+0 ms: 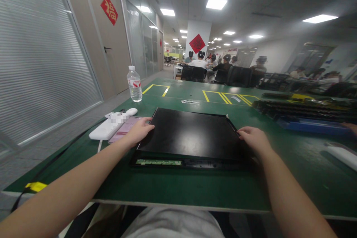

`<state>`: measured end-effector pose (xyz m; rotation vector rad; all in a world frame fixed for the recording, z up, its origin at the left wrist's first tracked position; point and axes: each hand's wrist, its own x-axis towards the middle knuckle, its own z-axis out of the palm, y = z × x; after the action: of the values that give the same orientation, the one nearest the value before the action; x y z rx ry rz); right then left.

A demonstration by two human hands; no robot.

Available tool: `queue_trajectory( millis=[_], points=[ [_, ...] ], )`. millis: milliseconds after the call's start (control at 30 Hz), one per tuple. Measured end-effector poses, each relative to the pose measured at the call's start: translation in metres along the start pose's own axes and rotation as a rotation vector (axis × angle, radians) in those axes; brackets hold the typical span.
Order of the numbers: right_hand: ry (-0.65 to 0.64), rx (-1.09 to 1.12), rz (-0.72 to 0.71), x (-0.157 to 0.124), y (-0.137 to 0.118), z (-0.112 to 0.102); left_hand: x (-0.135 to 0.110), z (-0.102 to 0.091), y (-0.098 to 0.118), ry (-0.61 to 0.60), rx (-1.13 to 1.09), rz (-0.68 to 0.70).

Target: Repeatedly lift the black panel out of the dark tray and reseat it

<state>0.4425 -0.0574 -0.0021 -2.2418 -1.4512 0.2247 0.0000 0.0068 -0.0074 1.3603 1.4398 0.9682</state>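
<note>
Head-worn view, facing forward and down, close above green table [195, 189]

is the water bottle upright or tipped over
Upright: the water bottle stands on its base on the green table, white cap on top.

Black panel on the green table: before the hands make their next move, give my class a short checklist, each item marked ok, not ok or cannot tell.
1. Left hand at the left edge of the black panel: ok.
2. Right hand at its right edge: ok.
3. Fingers clear of the green circuit strip along the near side: ok.
4. Bottle upright, capped and apart from the panel: ok.
5. Left arm clear of the phone: cannot tell; they overlap in this view, and any contact is hidden.
6. Panel's underside free of snags: cannot tell; it is out of sight.
</note>
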Motion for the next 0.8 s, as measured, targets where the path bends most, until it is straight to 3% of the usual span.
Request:
queue_trajectory(
  millis=[367, 667, 800],
  points=[
    [0.003, 0.013, 0.0, 0.001, 0.0015, 0.0015, -0.0018, 0.0009, 0.0015, 0.022, 0.022, 0.033],
    [0.0, 0.031, -0.004, 0.0021, 0.0023, 0.0012, -0.003, 0.0008, 0.0038, 0.004, -0.051, -0.036],
    [-0.002, 0.035, 0.004, 0.0017, 0.0026, 0.0013, -0.0025, 0.0005, 0.005, -0.06, -0.139, -0.068]
  ],
)
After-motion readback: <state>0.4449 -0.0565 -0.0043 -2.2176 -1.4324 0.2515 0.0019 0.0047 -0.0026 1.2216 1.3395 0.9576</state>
